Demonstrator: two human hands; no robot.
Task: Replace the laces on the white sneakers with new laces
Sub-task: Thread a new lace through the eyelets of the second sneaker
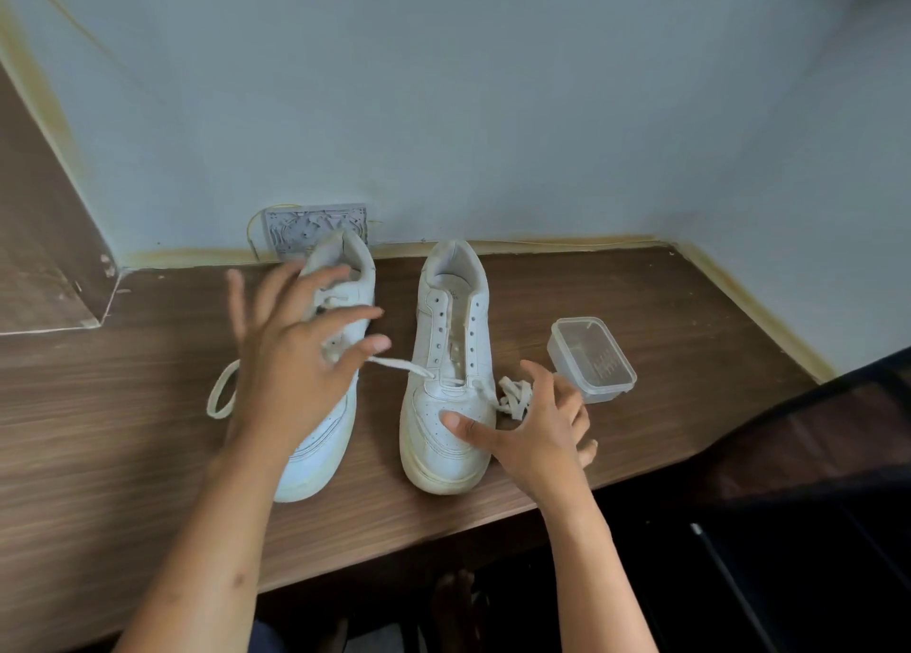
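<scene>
Two white leather low-top sneakers stand side by side on the brown wood-grain tabletop [641, 317], toes toward the person and heels toward the pale blue wall [493, 110]. The long axis of each shoe runs roughly from the near table edge toward the wall.

The right-side sneaker [446, 396] has nearly all eyelets empty; a cream flat lace [399, 365] passes only through the lowest pair. One end trails left toward the left-side sneaker [340, 317]; the other lies bunched [515, 398] on the table just beside the shoe's right flank, between it and a clear lidded plastic container [591, 359].

The left hand [296, 351] hovers over the left-side sneaker, fingers spread, grasping nothing. That shoe's lacing is mostly hidden beneath it; a lace loop [222, 396] shows at its left.

The right hand [535, 428] is also spread and empty, with the thumb on the toe box of the right-side sneaker and the fingers near the bunched lace end.

Judgement: the bunched end lies directly ahead of the right hand, which is the nearer hand for pulling the lace free.
</scene>
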